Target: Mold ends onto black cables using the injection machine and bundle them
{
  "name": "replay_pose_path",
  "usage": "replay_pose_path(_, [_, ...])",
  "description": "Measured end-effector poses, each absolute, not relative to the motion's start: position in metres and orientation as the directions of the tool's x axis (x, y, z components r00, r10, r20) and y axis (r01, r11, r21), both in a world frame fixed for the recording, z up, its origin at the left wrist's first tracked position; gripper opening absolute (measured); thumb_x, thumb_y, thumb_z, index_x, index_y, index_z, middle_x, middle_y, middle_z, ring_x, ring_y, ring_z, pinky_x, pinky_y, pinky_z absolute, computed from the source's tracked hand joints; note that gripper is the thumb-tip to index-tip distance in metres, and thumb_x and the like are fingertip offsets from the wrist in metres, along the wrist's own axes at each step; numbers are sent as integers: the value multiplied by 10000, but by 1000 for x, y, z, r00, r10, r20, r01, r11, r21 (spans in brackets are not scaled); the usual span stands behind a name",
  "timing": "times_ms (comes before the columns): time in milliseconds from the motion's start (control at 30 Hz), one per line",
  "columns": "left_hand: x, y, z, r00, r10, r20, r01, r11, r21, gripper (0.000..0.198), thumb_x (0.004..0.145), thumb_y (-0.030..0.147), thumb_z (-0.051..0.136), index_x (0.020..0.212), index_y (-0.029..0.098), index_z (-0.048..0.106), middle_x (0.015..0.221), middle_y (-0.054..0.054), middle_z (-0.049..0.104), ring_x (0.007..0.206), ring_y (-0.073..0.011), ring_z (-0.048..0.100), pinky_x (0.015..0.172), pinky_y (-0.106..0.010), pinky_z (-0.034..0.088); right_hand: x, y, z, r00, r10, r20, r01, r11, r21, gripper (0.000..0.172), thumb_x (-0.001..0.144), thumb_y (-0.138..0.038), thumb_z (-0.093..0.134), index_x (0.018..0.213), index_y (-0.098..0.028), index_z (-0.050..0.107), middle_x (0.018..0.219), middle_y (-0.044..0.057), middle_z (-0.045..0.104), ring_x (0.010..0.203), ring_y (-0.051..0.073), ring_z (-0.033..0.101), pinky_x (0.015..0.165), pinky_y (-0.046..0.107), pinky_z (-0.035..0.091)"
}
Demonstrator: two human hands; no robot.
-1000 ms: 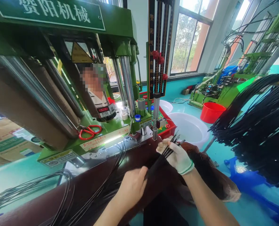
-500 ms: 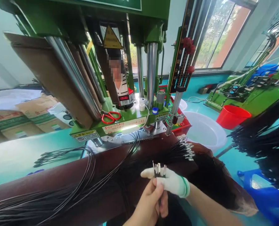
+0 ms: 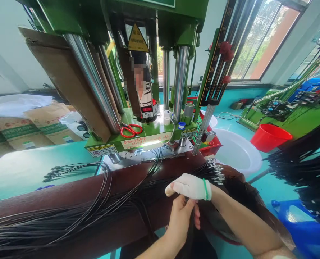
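Note:
My bare left hand [image 3: 182, 217] is closed around a bundle of thin black cables, seen as a dark strand below the fingers. Over the top of that bundle lies my right hand [image 3: 190, 186], in a white glove with a green cuff band. Its fingers are curled together and point left, hiding the cables' ends. Just beyond the right hand, a bunch of cables with silver metal tips [image 3: 218, 172] rests on the brown table cover [image 3: 122, 180]. More long black cables [image 3: 68, 225] stretch across the cover to the left.
A green press [image 3: 114, 144] with steel columns stands in front of me, red-handled scissors [image 3: 131, 130] on its base. Cables run from its plate. A white tub [image 3: 237, 153], a red bucket [image 3: 270, 138] and a blue stool [image 3: 300, 219] are at the right. Dark cables hang at the right edge.
The gloved right hand has turned and closed over the cable ends, so their metal tips no longer show. My left hand has shifted slightly right. The view has swung a little left.

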State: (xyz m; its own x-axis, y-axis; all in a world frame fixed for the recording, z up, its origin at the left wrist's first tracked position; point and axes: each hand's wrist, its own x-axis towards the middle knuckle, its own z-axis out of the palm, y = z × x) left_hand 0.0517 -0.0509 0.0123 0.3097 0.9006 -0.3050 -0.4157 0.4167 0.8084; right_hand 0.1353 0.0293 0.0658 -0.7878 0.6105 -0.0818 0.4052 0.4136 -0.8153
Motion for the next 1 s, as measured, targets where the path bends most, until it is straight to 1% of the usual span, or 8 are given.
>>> replay_pose_path(100, [52,-50,13,309,889,-340,-463,452,763,390,685,511,589,682,136,483,481,28,503,345,-54,405,318,-179,327,136,27,67,-814,573,-96,402,435,-805,566,896,-480,267,1028,-78,643,1004,129,660,945,200,611,869,300,455])
replay_pose_path(200, [49,-42,11,318,882,-347,-440,462,770,404,675,529,593,706,139,490,435,56,451,307,-36,332,292,-167,245,142,31,67,-831,550,-80,331,374,-866,535,896,-459,281,1071,-72,607,1026,138,651,960,202,607,852,308,469])
replay_pose_path(300, [41,-30,8,246,912,-328,-448,407,796,394,675,520,602,728,148,487,422,88,386,310,-19,270,300,-160,190,145,52,61,-755,655,8,327,388,-862,507,916,-363,210,1180,-51,509,1112,153,609,1017,179,580,867,305,464])
replay_pose_path(400, [29,-20,7,164,931,-325,-461,364,809,392,667,510,619,753,150,489,426,105,337,336,-13,226,318,-157,171,144,86,47,-523,852,14,745,466,-477,411,889,-216,276,1235,-106,469,1221,127,539,1132,176,490,972,337,373])
replay_pose_path(467, [23,-19,7,135,933,-335,-464,358,810,408,662,516,621,794,153,489,425,112,316,349,-15,210,326,-156,161,141,106,36,-441,898,2,869,427,-248,430,819,-122,374,1238,-104,470,1242,145,510,1169,222,443,1005,389,313])
replay_pose_path(633, [15,-21,3,116,935,-336,-453,351,820,460,646,544,621,868,176,460,425,136,250,348,-14,160,335,-157,114,127,120,26,-450,887,-106,891,438,-117,428,707,-52,439,1122,-81,538,1096,220,551,1044,343,502,858,495,360])
replay_pose_path(900, [7,-21,-2,85,934,-347,-421,350,837,454,642,562,619,816,187,433,419,140,216,347,-14,145,333,-163,103,156,70,66,-464,834,-299,884,413,-219,96,707,-237,450,746,-174,510,734,65,609,696,215,599,616,308,436])
replay_pose_path(1000, [10,-21,-1,107,923,-370,-406,380,831,443,653,558,610,811,180,443,412,140,213,346,-13,143,337,-164,92,176,36,63,-375,834,-405,852,137,-506,52,721,-208,381,728,-187,429,562,-26,505,402,111,484,386,227,375])
